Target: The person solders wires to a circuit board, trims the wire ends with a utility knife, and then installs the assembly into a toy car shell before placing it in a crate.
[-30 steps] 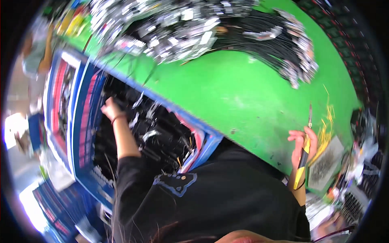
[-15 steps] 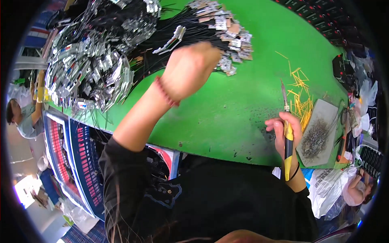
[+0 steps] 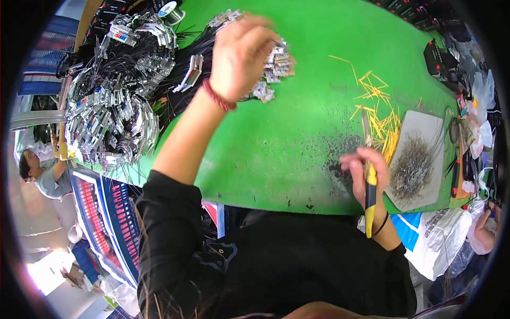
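My left hand [image 3: 241, 56] is stretched out over the far end of a bundle of black cables [image 3: 186, 72]. Its fingers are bent and smeared by motion, so whether anything is in them is not visible. Small silvery-white connector ends [image 3: 279, 64] show from beneath it. A single metal-cased connector [image 3: 189, 73] lies on the cables beside my left wrist. My right hand [image 3: 372, 170] is closed around the yellow and black handle of a soldering iron [image 3: 370, 199], its metal tip pointing away from me. Thin yellow tubes [image 3: 385, 130] lie scattered just beyond that hand.
A large heap of silvery connectors [image 3: 114, 117] covers the left of the green table [image 3: 271, 154]. A solder spool [image 3: 171, 13] stands at the back left. On the right lies a grey slab [image 3: 419, 127] with dark wire scraps. A person [image 3: 45, 167] is at far left.
My left hand has moved farther out over the cable ends. The view has shifted somewhat; the soldering iron stays in my right hand.
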Tool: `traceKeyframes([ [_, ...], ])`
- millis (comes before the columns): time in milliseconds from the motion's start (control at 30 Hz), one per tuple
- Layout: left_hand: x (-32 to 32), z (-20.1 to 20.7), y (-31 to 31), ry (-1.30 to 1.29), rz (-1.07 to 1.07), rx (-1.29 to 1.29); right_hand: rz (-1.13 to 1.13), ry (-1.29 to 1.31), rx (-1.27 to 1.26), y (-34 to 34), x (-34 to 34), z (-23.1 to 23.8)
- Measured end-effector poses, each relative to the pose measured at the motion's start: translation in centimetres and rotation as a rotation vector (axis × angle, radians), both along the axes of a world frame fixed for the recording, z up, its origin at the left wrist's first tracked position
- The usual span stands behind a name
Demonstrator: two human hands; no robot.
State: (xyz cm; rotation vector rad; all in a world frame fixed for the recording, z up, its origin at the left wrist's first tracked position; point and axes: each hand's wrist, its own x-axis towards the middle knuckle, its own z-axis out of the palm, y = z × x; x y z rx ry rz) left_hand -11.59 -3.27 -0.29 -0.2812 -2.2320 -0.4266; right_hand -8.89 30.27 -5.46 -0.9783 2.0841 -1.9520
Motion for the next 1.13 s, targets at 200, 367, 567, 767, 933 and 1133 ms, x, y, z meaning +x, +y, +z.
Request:
traceKeyframes([
  [200,8.0,0.9,13.9,-0.293,-0.384,0.491,0.038,0.364,-0.113,-2.2,-1.4,4.6],
  [367,11.8,-0.3,12.1,-0.438,-0.219,0.395,-0.161,0.182,0.053,0.4,-0.4,1.7],
  [567,14.3,-4.8,8.2,-0.644,0.032,0.222,0.077,0.086,0.296,-0.9,-0.1,-0.9],
  [767,11.4,-3.6,10.7,-0.597,-0.074,0.206,-0.203,0.44,0.176,2.8,-1.2,1.0],
  [933,3.3,-3.2,16.4,-0.533,-0.449,0.116,-0.357,-0.055,0.116,10.5,-1.4,2.0],
  [1133,-3.9,-5.1,20.9,-0.578,-0.666,-0.128,-0.649,-0.031,0.05,17.8,-0.1,-0.6],
])
